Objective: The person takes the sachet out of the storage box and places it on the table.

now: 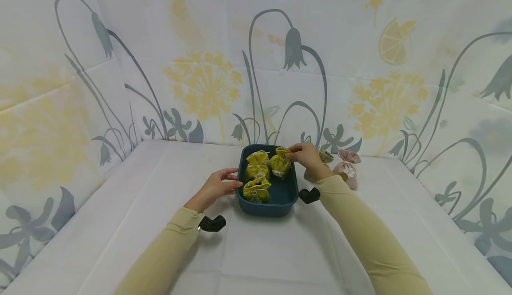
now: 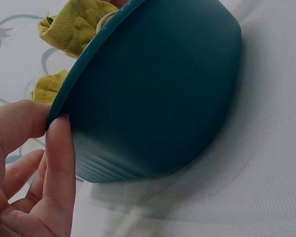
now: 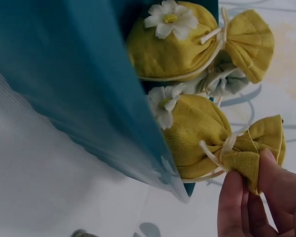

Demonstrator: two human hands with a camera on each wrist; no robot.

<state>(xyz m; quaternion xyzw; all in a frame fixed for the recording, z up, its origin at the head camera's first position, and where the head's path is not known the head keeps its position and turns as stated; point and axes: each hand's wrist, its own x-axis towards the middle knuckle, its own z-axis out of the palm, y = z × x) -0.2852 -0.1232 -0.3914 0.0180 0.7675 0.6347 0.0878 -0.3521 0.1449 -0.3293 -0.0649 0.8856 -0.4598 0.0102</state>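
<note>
Right hand [image 1: 305, 154] on sachet [image 1: 279, 165] in tub [image 1: 265, 209]

Pouches [image 1: 256, 193] inside the tub [image 1: 266, 209]

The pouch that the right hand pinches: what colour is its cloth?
The pouch is mustard yellow, clearest in the right wrist view.

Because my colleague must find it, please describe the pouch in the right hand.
On the white table stands a rectangular teal plastic tub. At its far right corner is a mustard-yellow cloth drawstring pouch with a white flower. The other yellow pouches sit to its left; the right hand pinches this one's top.
</note>
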